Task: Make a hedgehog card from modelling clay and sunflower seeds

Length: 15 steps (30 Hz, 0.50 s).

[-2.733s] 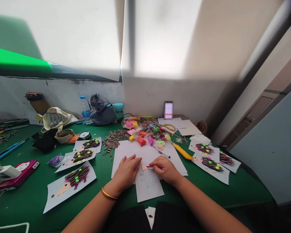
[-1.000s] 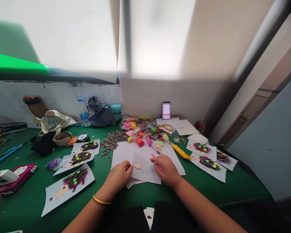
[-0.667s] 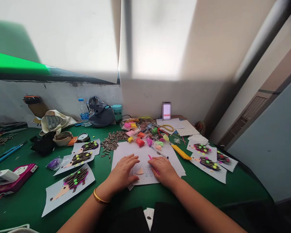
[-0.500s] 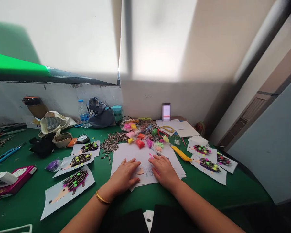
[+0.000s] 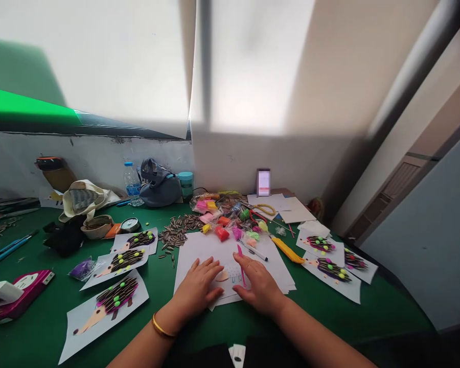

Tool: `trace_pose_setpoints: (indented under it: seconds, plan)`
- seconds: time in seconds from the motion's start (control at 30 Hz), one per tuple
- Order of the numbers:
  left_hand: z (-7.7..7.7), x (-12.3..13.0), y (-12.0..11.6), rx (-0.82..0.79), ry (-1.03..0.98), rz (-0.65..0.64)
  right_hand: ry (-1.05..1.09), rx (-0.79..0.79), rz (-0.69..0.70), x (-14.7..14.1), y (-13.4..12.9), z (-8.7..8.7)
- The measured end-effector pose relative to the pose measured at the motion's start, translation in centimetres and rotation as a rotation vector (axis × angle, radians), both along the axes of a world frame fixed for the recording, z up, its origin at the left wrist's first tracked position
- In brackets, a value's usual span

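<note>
White paper sheets [image 5: 199,248] lie stacked before me, with a drawn pattern and a peach-coloured piece [image 5: 222,276] on top. My left hand [image 5: 200,283] rests on the left part of the paper, fingers apart, holding nothing. On the right part lies my right hand [image 5: 258,283], its fingers spread beside a pink stick tool [image 5: 240,263] that it partly overlaps. A white marker [image 5: 256,251] is just beyond the right fingertips. Small bags of coloured clay [image 5: 222,233] sit at the paper's far edge.
Sunflower seeds [image 5: 178,230] are heaped behind the paper's left. Hedgehog pictures stand at left [image 5: 107,317] and right [image 5: 339,276]. A yellow cutter [image 5: 287,250] lies right of the paper. Farther back are a phone [image 5: 263,183], a blue bag [image 5: 159,189] and a bottle [image 5: 132,185].
My right hand has shifted and turned slightly, uncovering more of the pink tool and the marker. My left hand has barely moved. The whole view has tilted slightly.
</note>
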<state>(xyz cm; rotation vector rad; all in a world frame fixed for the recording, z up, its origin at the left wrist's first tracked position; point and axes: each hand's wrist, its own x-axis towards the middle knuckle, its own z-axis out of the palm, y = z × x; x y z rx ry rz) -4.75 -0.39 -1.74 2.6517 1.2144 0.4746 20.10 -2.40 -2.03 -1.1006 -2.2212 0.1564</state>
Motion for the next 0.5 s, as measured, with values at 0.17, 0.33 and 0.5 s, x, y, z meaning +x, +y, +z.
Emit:
trace_pose_setpoints:
  seconds: [0.17,0.33,0.5]
  plan:
    - [0.2,-0.2,-0.1,0.026,0.016,-0.051,-0.004,-0.042,-0.038,0.0,0.1,-0.3]
    - [1.3,0.2,-0.5,0.069,0.068,-0.104,0.0,-0.083,-0.064,-0.1,0.4,-0.7]
    - [1.8,0.5,-0.9,0.079,0.072,-0.109,-0.028,-0.099,-0.069,-0.2,0.4,-0.7]
